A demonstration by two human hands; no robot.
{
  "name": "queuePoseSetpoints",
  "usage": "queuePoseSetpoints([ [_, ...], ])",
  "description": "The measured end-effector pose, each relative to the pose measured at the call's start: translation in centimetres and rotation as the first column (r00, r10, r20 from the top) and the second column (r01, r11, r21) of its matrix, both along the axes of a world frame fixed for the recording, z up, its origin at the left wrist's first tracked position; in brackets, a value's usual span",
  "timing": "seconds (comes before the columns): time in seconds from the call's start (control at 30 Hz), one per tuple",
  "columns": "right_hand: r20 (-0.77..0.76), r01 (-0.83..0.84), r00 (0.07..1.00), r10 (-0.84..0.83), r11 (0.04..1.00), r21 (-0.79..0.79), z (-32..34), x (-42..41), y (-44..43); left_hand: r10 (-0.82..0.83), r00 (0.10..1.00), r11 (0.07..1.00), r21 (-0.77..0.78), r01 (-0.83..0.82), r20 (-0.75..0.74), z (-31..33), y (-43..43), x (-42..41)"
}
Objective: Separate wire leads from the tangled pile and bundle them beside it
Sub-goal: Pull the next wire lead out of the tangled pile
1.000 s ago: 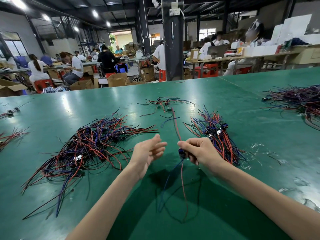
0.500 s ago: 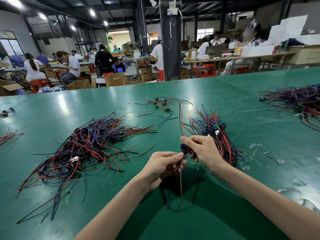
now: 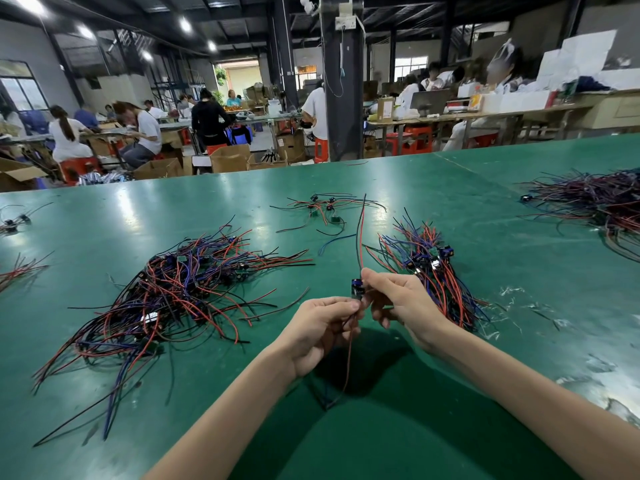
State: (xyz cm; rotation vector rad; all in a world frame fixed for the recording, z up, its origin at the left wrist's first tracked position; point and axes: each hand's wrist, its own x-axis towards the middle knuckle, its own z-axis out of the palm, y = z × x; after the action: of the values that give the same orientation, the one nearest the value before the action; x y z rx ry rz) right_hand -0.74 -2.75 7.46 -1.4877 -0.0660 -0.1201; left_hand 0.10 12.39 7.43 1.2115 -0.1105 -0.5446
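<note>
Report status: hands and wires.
Left hand pinches lead low. Right hand holds it higher. Pile left, bundle right. Nothing in the way.

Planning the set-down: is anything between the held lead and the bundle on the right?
Nothing visible: the lead, pinched by left hand and right hand, sits just left of the bundle; only bare table between.

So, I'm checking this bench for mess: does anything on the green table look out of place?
Yes. Pale scraps litter the green table right of the bundled wire leads, unlike anything else there. A few loose leads also lie apart, beyond the tangled pile.
</note>
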Motion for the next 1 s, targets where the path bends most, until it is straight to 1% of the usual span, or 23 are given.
queuePoseSetpoints([
  [0.1, -0.057, -0.108, 0.992, 0.108, 0.994, 0.005, 0.15, -0.26, 0.08, 0.042, 0.999, 0.999, -0.022, -0.042, -0.015, 0.00, 0.21, 0.17],
  [0.17, -0.083, -0.132, 0.988, 0.131, 0.991, -0.004, 0.16, -0.36, 0.12, 0.038, 0.999, 0.999, -0.026, -0.038, -0.024, -0.04, 0.29, 0.18],
  [0.33, -0.086, -0.082, 0.993, 0.081, 0.997, -0.010, 0.19, -0.36, 0.15, 0.014, 0.999, 0.999, 0.034, -0.016, 0.051, -0.08, 0.18, 0.20],
  [0.57, -0.087, -0.054, 0.994, 0.060, 0.996, 0.071, 0.19, -0.26, 0.28, 0.010, 0.996, 1.000, 0.020, -0.012, 0.088, -0.20, 0.24, 0.23],
  [0.63, -0.098, -0.043, 0.994, 0.053, 0.994, 0.103, 0.27, -0.24, 0.26, -0.001, 0.994, 0.999, 0.048, -0.004, 0.113, -0.12, 0.25, 0.15],
  [0.7, -0.114, -0.036, 0.992, 0.052, 0.990, 0.139, 0.42, -0.20, 0.19, 0.009, 0.986, 0.993, 0.114, -0.029, 0.168, 0.00, 0.31, 0.16],
  [0.77, -0.132, -0.024, 0.990, 0.047, 0.985, 0.170, 0.61, -0.15, 0.09, 0.043, 0.966, 0.977, 0.189, -0.093, 0.253, 0.09, 0.40, 0.21],
  [0.87, -0.151, -0.018, 0.987, 0.047, 0.983, 0.184, 0.74, -0.15, -0.06, 0.118, 0.934, 0.954, 0.223, -0.201, 0.338, 0.01, 0.47, 0.37],
  [0.93, -0.148, -0.041, 0.987, 0.066, 0.985, 0.165, 0.63, -0.25, 0.04, 0.112, 0.931, 0.953, 0.228, -0.199, 0.347, -0.04, 0.44, 0.36],
  [1.0, -0.135, -0.081, 0.986, 0.099, 0.988, 0.132, 0.47, -0.41, 0.43, 0.064, 0.933, 0.955, 0.251, -0.161, 0.354, -0.15, 0.37, 0.26],
])
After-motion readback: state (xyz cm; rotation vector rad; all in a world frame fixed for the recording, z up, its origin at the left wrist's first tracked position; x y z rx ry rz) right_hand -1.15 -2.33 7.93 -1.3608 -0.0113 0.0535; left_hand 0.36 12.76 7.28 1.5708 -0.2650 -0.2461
